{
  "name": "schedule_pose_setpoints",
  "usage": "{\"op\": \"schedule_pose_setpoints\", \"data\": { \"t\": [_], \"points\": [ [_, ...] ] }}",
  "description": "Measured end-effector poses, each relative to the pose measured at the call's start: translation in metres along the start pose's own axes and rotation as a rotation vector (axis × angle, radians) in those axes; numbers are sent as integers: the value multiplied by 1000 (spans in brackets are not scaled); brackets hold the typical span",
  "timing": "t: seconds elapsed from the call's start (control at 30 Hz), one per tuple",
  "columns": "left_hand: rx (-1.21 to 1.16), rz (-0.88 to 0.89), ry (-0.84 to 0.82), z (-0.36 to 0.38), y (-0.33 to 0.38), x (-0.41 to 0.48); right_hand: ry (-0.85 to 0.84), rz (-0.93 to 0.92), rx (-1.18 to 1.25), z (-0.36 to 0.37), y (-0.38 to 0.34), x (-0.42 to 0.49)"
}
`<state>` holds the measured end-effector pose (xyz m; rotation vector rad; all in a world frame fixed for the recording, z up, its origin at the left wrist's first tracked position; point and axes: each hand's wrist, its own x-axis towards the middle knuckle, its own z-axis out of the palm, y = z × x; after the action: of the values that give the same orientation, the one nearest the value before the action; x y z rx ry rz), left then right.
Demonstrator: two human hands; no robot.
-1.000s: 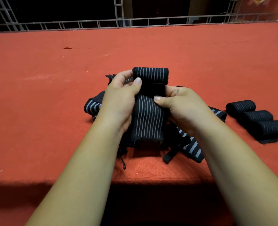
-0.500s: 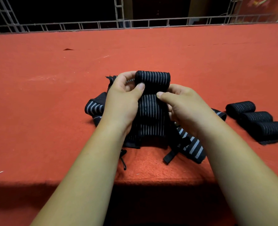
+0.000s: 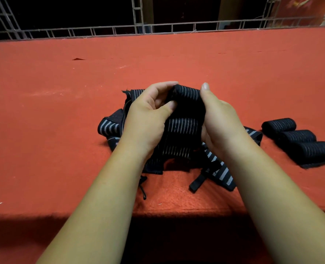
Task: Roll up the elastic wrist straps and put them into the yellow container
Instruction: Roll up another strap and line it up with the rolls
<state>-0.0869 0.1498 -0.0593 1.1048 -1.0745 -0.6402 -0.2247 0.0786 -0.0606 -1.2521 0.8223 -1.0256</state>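
Note:
A black wrist strap with thin grey stripes [image 3: 184, 103] is partly rolled and held above the red table between both hands. My left hand [image 3: 148, 115] grips the roll's left end, thumb on the near side and fingers curled over the top. My right hand [image 3: 218, 115] grips the right end with its thumb up along the roll. The strap's loose tail hangs down toward me. Under it lies a heap of unrolled straps [image 3: 108, 128]. Three rolled straps [image 3: 298, 138] lie in a row at the right. No yellow container is in view.
The red felt table [image 3: 62, 111] runs wide to the left and back. Its front edge crosses under my forearms. A metal truss railing [image 3: 158, 27] lines the far edge. Loose strap ends and a thin cord [image 3: 143, 189] lie near the front edge.
Both hands have turned the roll further, so it is thicker and the hanging tail shorter. My right thumb has shifted from the front of the strap up onto the roll's right end.

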Motion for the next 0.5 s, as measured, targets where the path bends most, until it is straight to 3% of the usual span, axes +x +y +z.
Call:
{"op": "schedule_pose_setpoints", "data": {
  "t": [0.2, 0.37, 0.5],
  "points": [
    [165, -28, 109, 5, 7, -1, 103, -97, -73, 4, -2, 0],
    [213, -180, 50, 6, 21, -4, 98, -175, -115, 4, -3, -8],
    [179, -193, -1, 4, 23, -6, 66, -184, -122, 2, -2, -11]
  ]
}}
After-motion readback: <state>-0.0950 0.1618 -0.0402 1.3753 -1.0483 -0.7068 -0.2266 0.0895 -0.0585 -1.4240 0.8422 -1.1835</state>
